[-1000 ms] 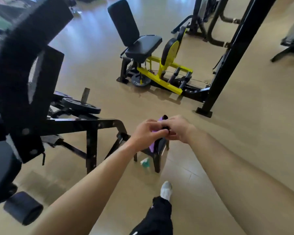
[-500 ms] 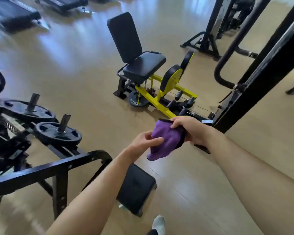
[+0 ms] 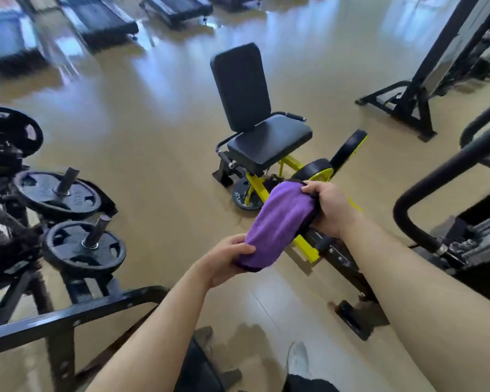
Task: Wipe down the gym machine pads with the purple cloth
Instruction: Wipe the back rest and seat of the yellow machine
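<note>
The purple cloth (image 3: 277,224) is stretched between both hands in mid-air, in front of me. My left hand (image 3: 224,257) grips its lower end from below. My right hand (image 3: 330,209) holds its upper end. Beyond the cloth stands a yellow-framed machine with a black seat pad (image 3: 269,140), an upright black back pad (image 3: 241,86) and two round black leg pads (image 3: 348,145). The cloth touches none of these pads.
A black rack with weight plates (image 3: 82,247) on pegs stands at the left, its frame bar (image 3: 68,312) crossing low left. A weight-stack machine with a curved black bar (image 3: 425,193) fills the right. A small black pad (image 3: 198,369) lies near my feet. Treadmills line the far wall.
The view has risen and moved toward the yellow machine. The bunched cloth has been pulled out longer between my hands, which have moved apart.
</note>
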Demonstrator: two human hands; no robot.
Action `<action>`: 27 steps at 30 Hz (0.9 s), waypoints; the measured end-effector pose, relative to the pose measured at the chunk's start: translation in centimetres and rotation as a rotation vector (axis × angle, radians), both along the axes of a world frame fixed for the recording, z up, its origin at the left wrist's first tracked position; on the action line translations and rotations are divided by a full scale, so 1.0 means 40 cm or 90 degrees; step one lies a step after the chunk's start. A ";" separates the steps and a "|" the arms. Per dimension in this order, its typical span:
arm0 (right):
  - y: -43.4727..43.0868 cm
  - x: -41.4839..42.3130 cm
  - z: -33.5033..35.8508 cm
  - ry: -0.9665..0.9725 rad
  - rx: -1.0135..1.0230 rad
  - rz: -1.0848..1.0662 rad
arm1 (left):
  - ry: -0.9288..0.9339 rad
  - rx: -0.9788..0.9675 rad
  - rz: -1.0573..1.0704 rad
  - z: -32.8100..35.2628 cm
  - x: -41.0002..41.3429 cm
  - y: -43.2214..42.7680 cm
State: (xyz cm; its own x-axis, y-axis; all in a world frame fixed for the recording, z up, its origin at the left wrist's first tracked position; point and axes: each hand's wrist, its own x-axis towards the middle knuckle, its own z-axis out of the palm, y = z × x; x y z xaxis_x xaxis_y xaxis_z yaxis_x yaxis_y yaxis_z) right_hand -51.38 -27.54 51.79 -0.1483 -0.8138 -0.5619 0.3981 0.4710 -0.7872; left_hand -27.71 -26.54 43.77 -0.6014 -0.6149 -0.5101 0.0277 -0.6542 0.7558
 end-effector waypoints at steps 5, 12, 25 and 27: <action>-0.225 -0.136 -0.021 -0.048 0.002 -0.010 | 0.144 0.080 0.218 0.012 -0.096 -0.170; -0.551 -0.154 -0.091 -0.025 0.055 -0.019 | 0.127 0.132 0.440 0.001 -0.142 -0.495; -1.278 -0.143 -0.154 0.300 0.027 0.045 | -0.345 -0.116 0.393 0.020 -0.146 -1.319; -1.367 -0.142 -0.159 0.327 0.046 0.060 | -0.450 -0.180 0.376 0.035 -0.141 -1.422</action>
State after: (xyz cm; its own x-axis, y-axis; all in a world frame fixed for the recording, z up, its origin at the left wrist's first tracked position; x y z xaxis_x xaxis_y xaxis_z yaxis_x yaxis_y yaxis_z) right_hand -57.08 -82.24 45.44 -0.3479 -0.7988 -0.4908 -0.0778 0.5463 -0.8340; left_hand -33.34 -83.42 45.15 0.2348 -0.8755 -0.4223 -0.2284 -0.4720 0.8515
